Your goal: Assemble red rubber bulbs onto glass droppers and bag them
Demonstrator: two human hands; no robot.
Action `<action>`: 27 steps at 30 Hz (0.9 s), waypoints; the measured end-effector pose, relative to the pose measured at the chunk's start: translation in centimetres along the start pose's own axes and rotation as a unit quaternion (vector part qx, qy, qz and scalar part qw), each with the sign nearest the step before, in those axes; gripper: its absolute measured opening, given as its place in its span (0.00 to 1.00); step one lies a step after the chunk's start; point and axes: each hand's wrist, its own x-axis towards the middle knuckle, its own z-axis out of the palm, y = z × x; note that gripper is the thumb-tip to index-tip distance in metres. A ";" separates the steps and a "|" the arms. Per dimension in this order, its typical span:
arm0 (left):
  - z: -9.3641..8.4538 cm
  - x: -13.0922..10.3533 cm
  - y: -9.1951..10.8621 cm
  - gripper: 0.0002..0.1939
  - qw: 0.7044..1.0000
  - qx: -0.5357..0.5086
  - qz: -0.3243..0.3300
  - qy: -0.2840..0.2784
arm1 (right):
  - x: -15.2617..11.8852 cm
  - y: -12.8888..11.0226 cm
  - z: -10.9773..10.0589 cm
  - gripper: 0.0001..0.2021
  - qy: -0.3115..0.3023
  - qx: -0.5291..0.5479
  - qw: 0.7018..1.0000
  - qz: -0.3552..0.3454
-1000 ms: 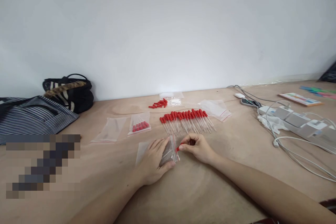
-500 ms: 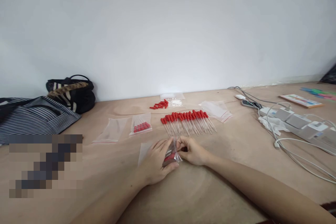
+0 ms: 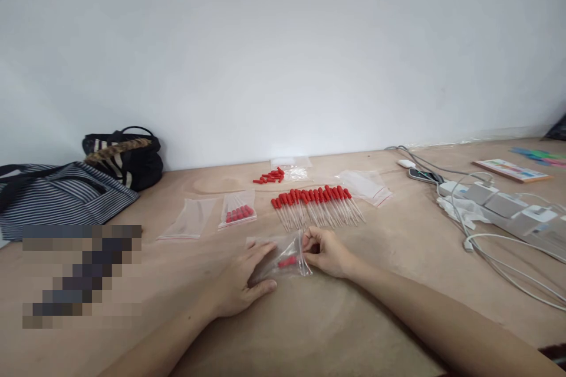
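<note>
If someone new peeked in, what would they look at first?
Probably the red-topped droppers lined up in the middle. Next, just below, the left hand and right hand at a clear bag with a red piece inside. Then the striped bag at the left edge.

On the surface (image 3: 345, 330), 1 bag (image 3: 267, 269) with some dropper part (image 3: 288, 261) in it lies between the left hand (image 3: 236, 285) and the right hand (image 3: 329, 254). Behind this bag is the row of droppers (image 3: 315, 196), then loose bulbs (image 3: 270, 177). 2 more bags (image 3: 239, 212) lie at left, the power strip (image 3: 504, 212) at right.
</note>
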 end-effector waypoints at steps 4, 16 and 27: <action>0.6 0.4 -0.2 0.31 1.000 0.009 0.014 0.012 | 1.1 -0.3 -4.8 0.04 0.073 -0.163 0.984 -0.004; 0.4 0.4 -0.1 0.30 1.000 0.005 0.013 0.004 | 8.9 2.4 -11.2 0.14 0.260 -0.332 0.894 0.150; 1.1 0.2 -1.0 0.31 1.000 -0.003 0.009 0.019 | 6.0 -0.8 -11.6 0.23 0.328 -0.090 0.941 -0.004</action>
